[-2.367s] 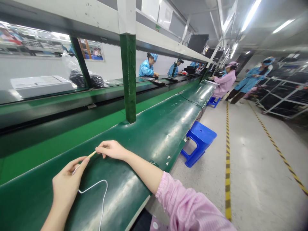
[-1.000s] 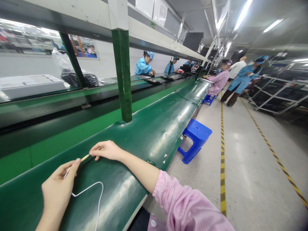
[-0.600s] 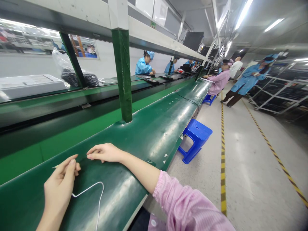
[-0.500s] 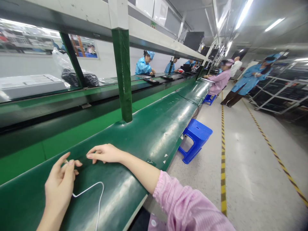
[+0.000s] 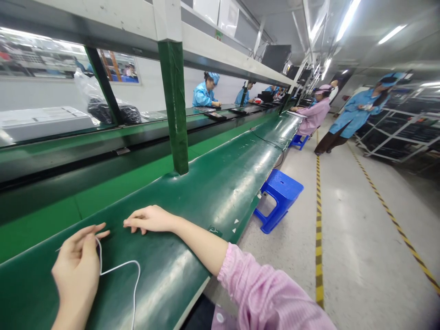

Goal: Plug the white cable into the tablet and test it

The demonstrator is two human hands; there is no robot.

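My left hand (image 5: 77,268) hovers low over the green bench (image 5: 220,183) at the lower left and pinches the end of a thin white cable (image 5: 129,268). The cable loops on the bench surface and runs off the bottom edge of the picture. A thin tip sticks out to the left of the fingers. My right hand (image 5: 149,218) rests flat on the bench just right of the left one, fingers loosely curled, with nothing in it. A pink sleeve covers my right forearm.
A green post (image 5: 175,110) stands on the bench ahead. A blue stool (image 5: 280,195) sits on the floor to the right. Beyond a conveyor lie a white box (image 5: 44,121) and a bagged dark bundle (image 5: 110,110). Several workers in blue and pink sit or stand farther down the line.
Both hands held the cable's tip between them; my right hand let go and lay down flat. My left hand drew the cable end leftward and lower.
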